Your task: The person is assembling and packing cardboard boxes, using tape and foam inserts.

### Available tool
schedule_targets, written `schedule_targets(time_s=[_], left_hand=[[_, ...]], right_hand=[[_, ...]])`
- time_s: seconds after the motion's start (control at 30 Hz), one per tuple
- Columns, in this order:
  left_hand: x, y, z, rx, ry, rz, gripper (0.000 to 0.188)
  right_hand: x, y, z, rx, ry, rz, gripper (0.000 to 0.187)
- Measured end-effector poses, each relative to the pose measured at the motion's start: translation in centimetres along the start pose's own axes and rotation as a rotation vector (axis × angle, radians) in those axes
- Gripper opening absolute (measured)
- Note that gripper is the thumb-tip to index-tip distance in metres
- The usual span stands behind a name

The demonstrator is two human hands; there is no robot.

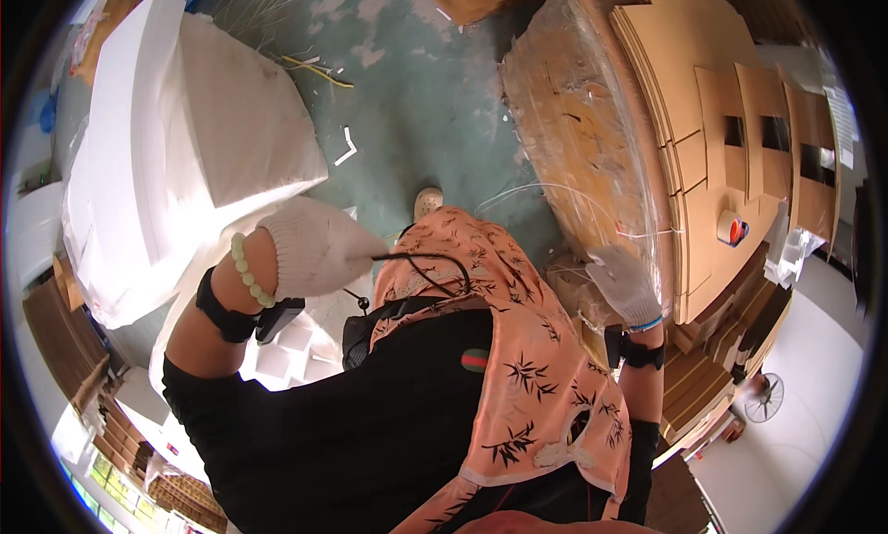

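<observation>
My left hand, in a white knitted glove, is closed on a black cord that loops from its fingertips toward my waist. Below the cord is the peach apron with dark bamboo-leaf prints that I wear over a black shirt. On the other side, my right hand, also gloved in white, hangs low beside a stack of flat cardboard partly wrapped in clear film. Its fingers look stretched out, and I see nothing in them. Whether they touch the film, I cannot tell.
At left stands a large white block-shaped bundle under plastic film. A tape roll lies on the cardboard at right. Thin straps and scraps, one a yellow strip, litter the green floor. A fan stands farther right.
</observation>
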State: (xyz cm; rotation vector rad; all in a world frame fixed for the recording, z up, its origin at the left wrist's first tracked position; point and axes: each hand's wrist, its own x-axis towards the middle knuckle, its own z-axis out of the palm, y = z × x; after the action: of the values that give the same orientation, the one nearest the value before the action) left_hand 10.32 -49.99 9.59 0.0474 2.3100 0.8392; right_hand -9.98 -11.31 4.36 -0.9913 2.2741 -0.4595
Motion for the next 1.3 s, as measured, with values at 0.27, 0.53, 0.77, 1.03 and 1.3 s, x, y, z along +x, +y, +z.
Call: schedule_targets(time_s=[0.27,0.53,0.77,1.03,1.3], left_hand=[[-1.3,2.0,-1.3,-0.404,-0.541,-0.116,0.032],[-0.2,3.4,3.3,-0.406,-0.672,-0.171,0.033],[0.9,2.8,6.5,-0.105,-0.221,-0.097,0.025],[0.5,1.3,6.9,0.092,-0.156,0.117,0.022],[6.1,-9.6,13.4,0.162,-0.145,0.164,0.033]], right_hand=[[8.1,-11.4,2.1,0.131,-0.551,-0.391,0.034],[9.7,-15.1,5.3,0.185,-0.748,-0.682,0.033],[10.0,-11.5,6.4,0.055,-0.763,-0.666,0.032],[8.8,-9.4,7.8,0.128,-0.545,-0.731,0.017],[11.0,-13.6,9.0,-0.428,-0.781,-0.318,0.027]])
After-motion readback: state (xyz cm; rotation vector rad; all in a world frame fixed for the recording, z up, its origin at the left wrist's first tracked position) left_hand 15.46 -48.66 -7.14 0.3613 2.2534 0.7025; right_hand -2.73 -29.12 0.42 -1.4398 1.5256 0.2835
